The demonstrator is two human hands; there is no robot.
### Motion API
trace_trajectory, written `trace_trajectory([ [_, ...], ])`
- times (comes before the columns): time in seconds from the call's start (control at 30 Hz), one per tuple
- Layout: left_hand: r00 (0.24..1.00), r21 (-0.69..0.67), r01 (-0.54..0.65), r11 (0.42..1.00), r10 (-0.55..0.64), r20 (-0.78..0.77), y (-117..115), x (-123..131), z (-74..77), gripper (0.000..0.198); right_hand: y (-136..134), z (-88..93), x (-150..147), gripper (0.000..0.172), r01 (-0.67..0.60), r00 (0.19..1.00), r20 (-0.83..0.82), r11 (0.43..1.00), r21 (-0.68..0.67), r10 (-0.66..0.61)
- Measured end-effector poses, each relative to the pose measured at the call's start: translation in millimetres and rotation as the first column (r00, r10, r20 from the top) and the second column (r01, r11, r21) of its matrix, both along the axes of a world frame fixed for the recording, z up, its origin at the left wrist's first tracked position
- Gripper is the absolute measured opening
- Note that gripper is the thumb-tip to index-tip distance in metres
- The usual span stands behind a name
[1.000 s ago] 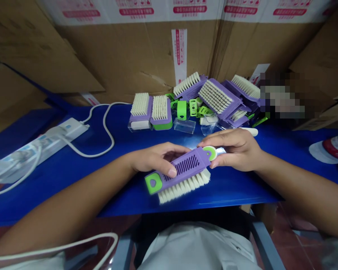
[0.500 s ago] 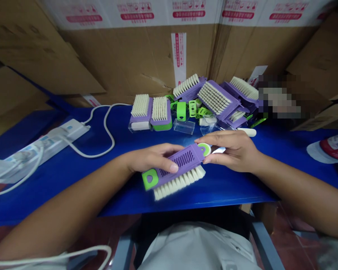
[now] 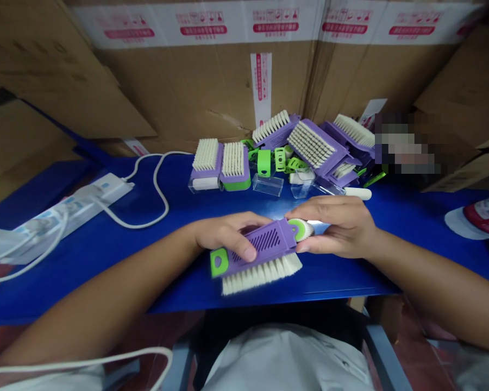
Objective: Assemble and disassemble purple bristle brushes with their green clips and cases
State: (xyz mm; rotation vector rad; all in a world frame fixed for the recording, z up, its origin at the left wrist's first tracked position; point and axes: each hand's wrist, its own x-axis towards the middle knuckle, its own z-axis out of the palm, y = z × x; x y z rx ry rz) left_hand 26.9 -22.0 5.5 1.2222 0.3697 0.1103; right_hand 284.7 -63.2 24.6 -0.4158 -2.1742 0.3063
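Observation:
A purple brush (image 3: 269, 243) with cream bristles along its lower side is held above the blue table. My left hand (image 3: 230, 236) wraps round its body, thumb lying on the slotted back. A green end piece (image 3: 219, 262) with a hole sits at the brush's left end. At its right end, my right hand (image 3: 334, 224) pinches a small round green part fringed with white bristles (image 3: 300, 231) between thumb and fingers. This part touches the purple body; whether it is fixed there I cannot tell.
Several purple brushes (image 3: 313, 144) lie piled against the cardboard box (image 3: 212, 81), with green pieces (image 3: 264, 163) and clear plastic parts (image 3: 268, 185) before them. A power strip (image 3: 77, 209) with white cables is at left. A red-labelled bottle (image 3: 478, 217) lies at right.
The brush and both hands sit slightly lower and further right in view, partly from a small camera shift. The round green part has turned, showing more of its bristles.

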Motion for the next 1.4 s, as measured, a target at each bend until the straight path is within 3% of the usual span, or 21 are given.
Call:
trace_trajectory([
  [0.1, 0.993, 0.059, 0.032, 0.998, -0.026, -0.112, 1.0, 3.2, 6.9, 0.061, 2.7, -1.8, -0.9, 0.053, 0.089, 0.978, 0.182, 0.993, 0.083, -0.103],
  [0.2, 0.966, 0.074, 0.117, 0.990, -0.097, -0.241, 5.7, 6.3, 11.8, 0.062, 1.4, -2.4, -4.8, 0.064, 0.092, 0.932, 0.341, 0.991, 0.095, -0.119],
  [0.47, 0.962, 0.027, 0.223, 0.975, -0.215, -0.170, 11.1, 5.7, 5.2, 0.064, -8.3, -6.9, -11.7, 0.065, 0.088, 0.958, 0.246, 0.968, 0.235, -0.147],
  [0.9, 0.959, 0.037, 0.271, 0.962, -0.266, -0.101, 13.1, 4.1, -0.5, 0.071, -9.0, -9.0, -15.7, 0.063, 0.065, 0.973, 0.206, 0.977, 0.203, -0.107],
  [1.27, 0.960, -0.004, 0.277, 0.961, -0.276, -0.050, 13.3, 4.7, -2.2, 0.071, -10.0, -11.6, -16.9, 0.062, 0.068, 0.983, 0.158, 0.981, 0.182, -0.098],
  [1.4, 0.978, -0.013, 0.191, 0.982, -0.191, -0.084, 11.9, 0.6, -4.5, 0.068, -6.3, -8.4, -13.3, 0.064, 0.113, 0.973, 0.181, 0.981, 0.157, -0.141],
])
